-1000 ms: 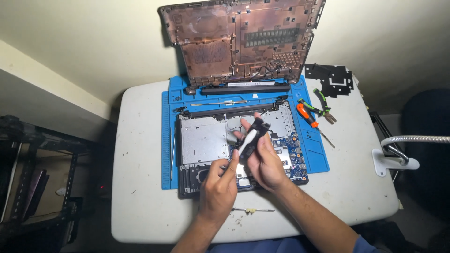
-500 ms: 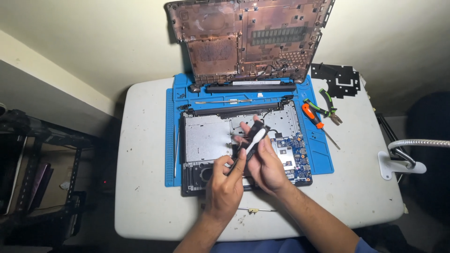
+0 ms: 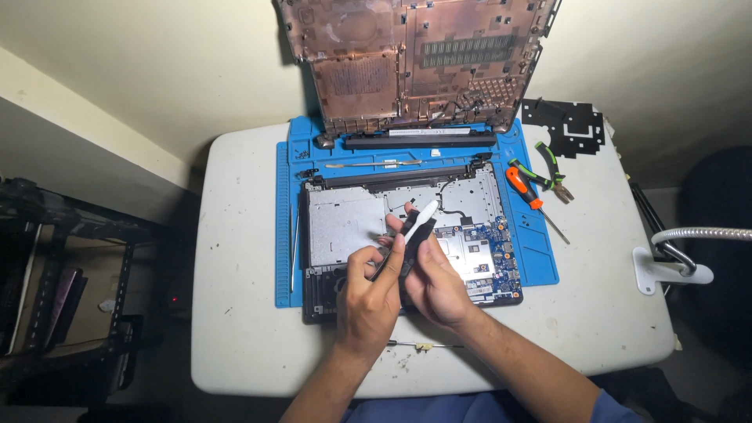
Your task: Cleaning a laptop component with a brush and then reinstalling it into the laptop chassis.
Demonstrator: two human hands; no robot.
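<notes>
An opened laptop base [image 3: 352, 223] with bare metal plate and a blue circuit board [image 3: 486, 254] lies on a blue work mat [image 3: 286, 235]. Both my hands hover over its front middle. My right hand [image 3: 435, 286] grips a black-and-white pen-like tool [image 3: 415, 227], its white tip pointing up and away. My left hand [image 3: 368, 294] pinches the lower end of the same tool with thumb and fingers. The removed brown bottom cover [image 3: 415, 59] leans upright against the wall behind the mat.
An orange screwdriver [image 3: 526, 192] and green-handled pliers [image 3: 552, 168] lie at the mat's right edge. A black shield piece [image 3: 568, 125] sits at the back right. A white lamp base [image 3: 666, 270] clamps the table's right side. A dark shelf [image 3: 63, 282] stands left.
The view has shifted slightly. My hands stay over the laptop's front, and the tool has tilted a little while both hands keep hold of it.
</notes>
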